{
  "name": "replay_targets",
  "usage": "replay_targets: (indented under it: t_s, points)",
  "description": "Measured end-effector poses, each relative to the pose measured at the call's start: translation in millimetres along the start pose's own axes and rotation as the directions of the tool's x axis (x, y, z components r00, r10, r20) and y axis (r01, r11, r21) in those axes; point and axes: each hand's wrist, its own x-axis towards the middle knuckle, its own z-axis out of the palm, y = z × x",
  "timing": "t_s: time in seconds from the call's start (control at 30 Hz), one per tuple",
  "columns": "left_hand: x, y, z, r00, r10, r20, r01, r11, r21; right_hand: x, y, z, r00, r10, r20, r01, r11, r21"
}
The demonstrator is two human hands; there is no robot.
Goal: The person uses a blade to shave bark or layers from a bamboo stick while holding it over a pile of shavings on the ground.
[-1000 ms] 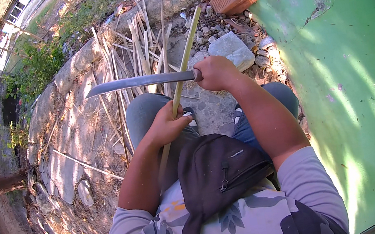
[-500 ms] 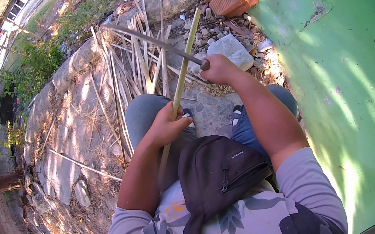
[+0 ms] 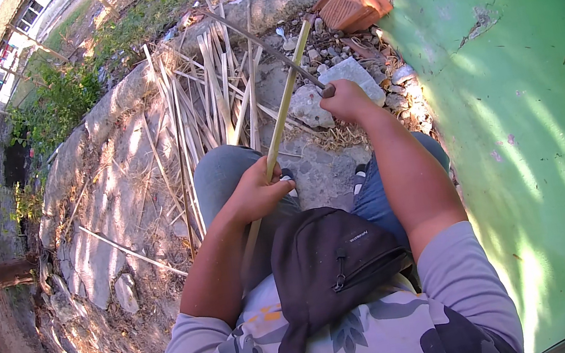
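Yellow-green and long, a flat split strip, probably of bamboo or wood [image 3: 285, 106], stands slanting in the left hand [image 3: 255, 191]. This hand is closed around it, with the thumb laid along one side; the strip rises toward 1 o'clock, and its lower part goes down toward 7 o'clock beside the forearm.

The right hand [image 3: 349, 102], at 2 o'clock from the left one, is folded firmly on the handle of a long knife with a dark grey metal blade [image 3: 265, 47]. The blade points toward 10 or 11 o'clock and crosses the strip near its upper end; whether they touch, I cannot tell.

At 11 to 12 o'clock from the left hand, a loose heap of pale dry strips [image 3: 218, 105] lies on the ground. Close beyond the right hand, toward 12 o'clock, is a whitish rough stone block [image 3: 354, 72], and farther the same way are stacked orange clay tiles [image 3: 353, 6]. A cracked green painted surface [image 3: 521, 111] fills the 3 o'clock side. A black cloth bag [image 3: 339, 263] rests at 5 o'clock from the left hand, against the body.
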Motion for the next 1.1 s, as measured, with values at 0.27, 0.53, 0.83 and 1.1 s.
replay_targets:
  t_s: [0.27,0.53,0.83,1.1]
  points:
    - [-1,5,-4,0.999,-0.054,-0.001,0.054,0.998,-0.045,-26,-33,15,0.945,-0.292,0.149,0.309,0.944,-0.114]
    - [2,-2,-4,0.997,0.069,-0.018,-0.067,0.996,0.056,-27,-35,18,0.887,-0.441,0.140,0.462,0.837,-0.294]
    - [0,3,-4,0.999,-0.052,0.013,0.053,0.998,-0.043,-11,-14,14,0.979,-0.196,0.047,0.199,0.978,-0.059]
    - [1,1,-3,0.999,-0.048,-0.007,0.048,0.998,-0.029,-29,-37,14,0.916,-0.352,0.191,0.391,0.891,-0.229]
